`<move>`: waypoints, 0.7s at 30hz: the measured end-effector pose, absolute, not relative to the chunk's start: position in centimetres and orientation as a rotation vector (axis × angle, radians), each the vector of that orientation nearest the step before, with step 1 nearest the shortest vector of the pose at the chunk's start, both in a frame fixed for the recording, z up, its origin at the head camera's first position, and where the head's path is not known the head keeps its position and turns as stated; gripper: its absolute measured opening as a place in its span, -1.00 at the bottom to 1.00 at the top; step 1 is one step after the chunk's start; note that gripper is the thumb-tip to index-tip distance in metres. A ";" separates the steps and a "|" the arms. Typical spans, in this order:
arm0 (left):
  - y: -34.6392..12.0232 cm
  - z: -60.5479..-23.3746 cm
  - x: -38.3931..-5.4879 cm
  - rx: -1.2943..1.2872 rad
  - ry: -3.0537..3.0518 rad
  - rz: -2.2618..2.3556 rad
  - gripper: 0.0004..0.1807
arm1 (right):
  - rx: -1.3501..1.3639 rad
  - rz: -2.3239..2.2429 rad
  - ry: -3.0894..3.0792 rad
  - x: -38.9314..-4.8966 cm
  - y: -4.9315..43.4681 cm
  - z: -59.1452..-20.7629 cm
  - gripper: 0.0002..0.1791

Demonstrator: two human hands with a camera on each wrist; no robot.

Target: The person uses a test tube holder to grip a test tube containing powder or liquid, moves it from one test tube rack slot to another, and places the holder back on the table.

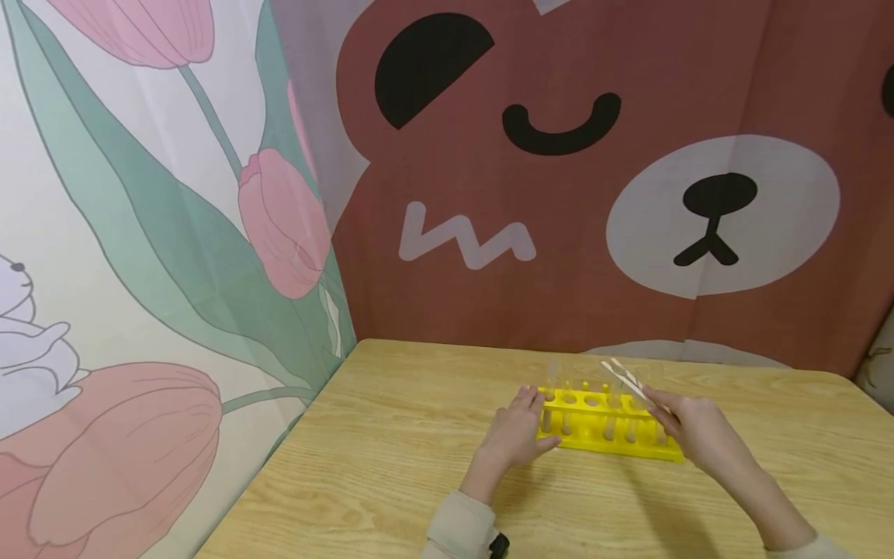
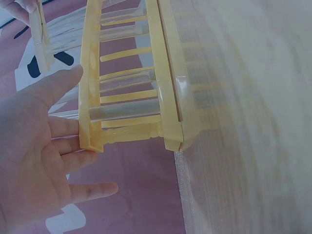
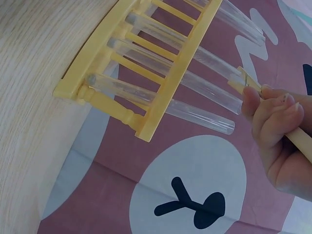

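Observation:
A yellow test tube rack stands on the table with several clear test tubes upright in its holes. At its left end, my left hand grips the upper shelf, thumb in front and some fingers behind, with the little finger stretched out free. My right hand, above the rack's right part, holds a wooden test tube holder. In the right wrist view its tip overlaps the mouth of one tube; whether it clamps that tube I cannot tell.
The light wood table meets a hanging cloth with a brown bear print close behind the rack. A second cloth with tulips hangs along the left side. A dark band shows at my left sleeve.

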State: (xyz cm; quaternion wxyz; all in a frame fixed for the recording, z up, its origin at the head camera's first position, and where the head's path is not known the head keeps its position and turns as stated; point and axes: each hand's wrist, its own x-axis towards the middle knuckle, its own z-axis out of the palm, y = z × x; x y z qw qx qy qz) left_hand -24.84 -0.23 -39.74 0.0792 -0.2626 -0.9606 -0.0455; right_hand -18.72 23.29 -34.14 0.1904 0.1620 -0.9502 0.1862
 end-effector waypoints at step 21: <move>-0.3 -39.8 -24.9 -0.791 -2.858 -0.111 -0.21 | 0.456 0.539 -2.660 -18.6 23.3 -33.9 -0.62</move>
